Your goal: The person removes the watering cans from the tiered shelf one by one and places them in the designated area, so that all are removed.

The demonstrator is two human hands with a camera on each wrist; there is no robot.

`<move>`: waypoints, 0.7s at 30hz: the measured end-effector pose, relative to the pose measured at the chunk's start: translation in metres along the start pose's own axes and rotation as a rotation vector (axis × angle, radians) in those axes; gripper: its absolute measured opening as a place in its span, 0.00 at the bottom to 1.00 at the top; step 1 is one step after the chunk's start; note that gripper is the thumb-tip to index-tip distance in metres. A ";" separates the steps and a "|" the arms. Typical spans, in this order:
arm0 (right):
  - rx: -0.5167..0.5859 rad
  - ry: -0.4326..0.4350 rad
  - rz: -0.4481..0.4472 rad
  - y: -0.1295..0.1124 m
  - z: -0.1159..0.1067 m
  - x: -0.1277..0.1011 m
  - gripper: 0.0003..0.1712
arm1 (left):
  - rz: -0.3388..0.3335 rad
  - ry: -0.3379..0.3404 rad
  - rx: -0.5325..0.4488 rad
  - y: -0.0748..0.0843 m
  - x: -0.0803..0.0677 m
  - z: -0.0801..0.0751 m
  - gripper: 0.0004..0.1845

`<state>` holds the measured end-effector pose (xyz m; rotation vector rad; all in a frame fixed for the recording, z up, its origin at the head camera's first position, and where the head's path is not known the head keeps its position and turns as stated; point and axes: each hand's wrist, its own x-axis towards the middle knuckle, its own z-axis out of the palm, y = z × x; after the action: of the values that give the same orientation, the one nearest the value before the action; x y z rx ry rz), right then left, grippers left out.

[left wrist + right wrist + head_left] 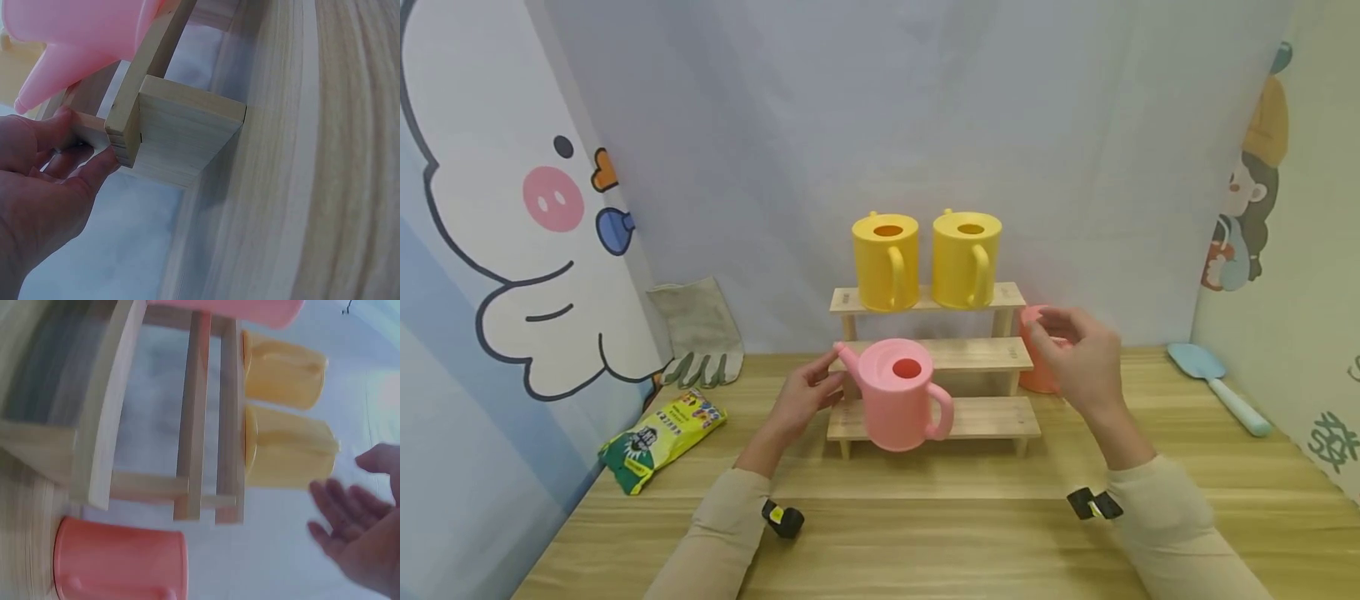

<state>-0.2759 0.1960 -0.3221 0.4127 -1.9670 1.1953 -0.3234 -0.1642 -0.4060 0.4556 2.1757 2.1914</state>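
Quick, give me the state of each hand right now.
Left hand: fingers pinch the end of the wooden shelf, beside the pink watering can.
Right hand: open, holding nothing, in the air near the coral can.

Two yellow watering cans (925,260) stood on the pale wooden stepped shelf (1000,417), a pink watering can (898,404) below them, a salmon-orange can (1037,367) beside it, a light-blue trowel (1217,387), and a green-and-yellow printed bag (658,437).
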 end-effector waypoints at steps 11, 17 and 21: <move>0.117 -0.151 -0.357 -0.062 0.037 -0.021 0.11 | 0.004 -0.013 0.011 -0.003 0.000 -0.002 0.28; 0.175 -0.249 -0.264 -0.072 0.051 -0.033 0.13 | 0.017 -0.015 0.010 -0.003 0.000 -0.002 0.27; 0.189 -0.252 -0.247 -0.072 0.057 -0.037 0.12 | 0.017 -0.013 0.019 -0.002 0.000 -0.002 0.28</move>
<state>-0.2332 0.1063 -0.3216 0.9154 -1.9457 1.2181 -0.3242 -0.1660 -0.4079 0.4893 2.1963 2.1718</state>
